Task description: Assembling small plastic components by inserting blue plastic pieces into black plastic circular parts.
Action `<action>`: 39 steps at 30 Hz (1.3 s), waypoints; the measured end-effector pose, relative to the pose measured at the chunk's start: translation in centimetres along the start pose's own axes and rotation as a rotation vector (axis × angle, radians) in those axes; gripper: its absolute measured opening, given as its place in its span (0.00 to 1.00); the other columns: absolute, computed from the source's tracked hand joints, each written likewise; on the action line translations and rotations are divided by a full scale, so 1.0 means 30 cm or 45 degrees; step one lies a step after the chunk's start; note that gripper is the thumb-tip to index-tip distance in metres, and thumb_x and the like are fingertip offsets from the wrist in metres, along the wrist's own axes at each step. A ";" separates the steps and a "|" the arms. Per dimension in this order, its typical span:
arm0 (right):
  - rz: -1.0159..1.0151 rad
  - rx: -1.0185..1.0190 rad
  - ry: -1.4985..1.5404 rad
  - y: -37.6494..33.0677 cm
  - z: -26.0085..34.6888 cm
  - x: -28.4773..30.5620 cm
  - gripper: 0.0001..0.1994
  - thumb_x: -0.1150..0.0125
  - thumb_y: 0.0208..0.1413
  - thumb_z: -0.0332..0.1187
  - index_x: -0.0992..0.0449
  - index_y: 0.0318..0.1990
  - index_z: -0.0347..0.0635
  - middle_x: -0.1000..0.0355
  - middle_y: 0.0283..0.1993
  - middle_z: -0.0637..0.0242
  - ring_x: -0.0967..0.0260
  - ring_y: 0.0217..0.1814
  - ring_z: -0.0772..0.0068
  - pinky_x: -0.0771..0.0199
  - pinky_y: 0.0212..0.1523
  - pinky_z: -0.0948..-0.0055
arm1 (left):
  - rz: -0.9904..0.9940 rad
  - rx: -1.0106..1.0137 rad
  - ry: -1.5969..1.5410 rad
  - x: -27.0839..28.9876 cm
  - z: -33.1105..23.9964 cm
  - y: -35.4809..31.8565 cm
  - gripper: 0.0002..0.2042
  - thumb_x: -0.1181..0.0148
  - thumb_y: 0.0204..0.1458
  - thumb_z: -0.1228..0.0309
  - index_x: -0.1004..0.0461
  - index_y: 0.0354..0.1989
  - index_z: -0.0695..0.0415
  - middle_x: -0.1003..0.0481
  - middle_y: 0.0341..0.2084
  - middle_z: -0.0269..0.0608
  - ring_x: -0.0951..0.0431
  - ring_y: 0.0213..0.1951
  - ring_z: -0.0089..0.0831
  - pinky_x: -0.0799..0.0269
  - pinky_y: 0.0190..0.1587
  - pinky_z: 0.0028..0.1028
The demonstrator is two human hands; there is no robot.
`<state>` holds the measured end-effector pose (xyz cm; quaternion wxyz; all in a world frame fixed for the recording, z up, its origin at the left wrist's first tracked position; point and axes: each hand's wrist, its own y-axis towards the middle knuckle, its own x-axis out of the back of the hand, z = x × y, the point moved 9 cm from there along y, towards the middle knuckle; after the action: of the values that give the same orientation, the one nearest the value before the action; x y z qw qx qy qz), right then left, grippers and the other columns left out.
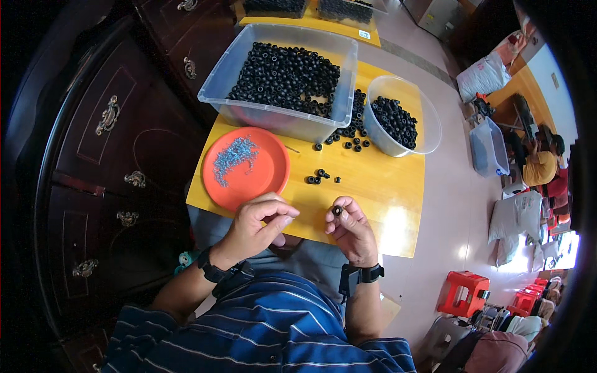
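Observation:
Between the thumb and fingers of my right hand point(352, 231) is a small round black part with a hole in it point(337, 211), its opening turned up toward me. My left hand point(262, 219) is closed in a pinch just beside the near edge of a red plate point(273, 177); whatever its fingertips hold is too small to make out. Small silvery-blue metal pieces point(235, 158) lie heaped on the plate. Beyond my hands, several loose black parts point(318, 176) sit on the yellow table point(379, 202).
A large clear bin point(273, 118) of black ring parts stands at the back, with a round clear tub point(429, 127) of similar parts to its right. More parts are scattered between them. Dark cabinets point(81, 143) line the left; a red stool point(463, 293) stands on the right floor.

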<state>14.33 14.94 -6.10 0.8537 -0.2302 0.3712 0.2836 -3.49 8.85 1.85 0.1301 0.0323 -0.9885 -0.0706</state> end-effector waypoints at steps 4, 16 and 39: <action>0.002 -0.062 0.000 -0.016 -0.056 -0.016 0.11 0.39 0.64 0.34 0.28 0.51 0.42 0.24 0.41 0.65 0.26 0.38 0.75 0.24 0.43 0.77 | 0.037 -0.079 -0.075 -0.065 -0.037 0.031 0.06 0.39 0.55 0.83 0.22 0.40 0.64 0.24 0.32 0.37 0.23 0.32 0.18 0.27 0.36 0.21; 0.167 0.010 -0.092 -0.006 -0.087 -0.062 0.11 0.34 0.60 0.31 0.28 0.47 0.41 0.26 0.37 0.72 0.27 0.38 0.80 0.26 0.42 0.80 | 0.091 -0.122 -0.048 -0.123 -0.051 0.037 0.04 0.36 0.52 0.85 0.22 0.35 0.65 0.21 0.30 0.40 0.18 0.31 0.24 0.23 0.32 0.22; 0.125 -0.101 -0.061 -0.007 -0.076 -0.028 0.11 0.39 0.65 0.34 0.28 0.49 0.38 0.26 0.41 0.70 0.27 0.41 0.80 0.26 0.44 0.78 | 0.279 -0.013 0.046 -0.168 -0.040 0.099 0.07 0.31 0.49 0.81 0.22 0.35 0.63 0.21 0.26 0.36 0.20 0.29 0.20 0.27 0.30 0.21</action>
<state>12.85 13.13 -6.82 0.8375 -0.2384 0.3501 0.3451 1.54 12.03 2.17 0.1550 -0.0754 -0.9832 -0.0604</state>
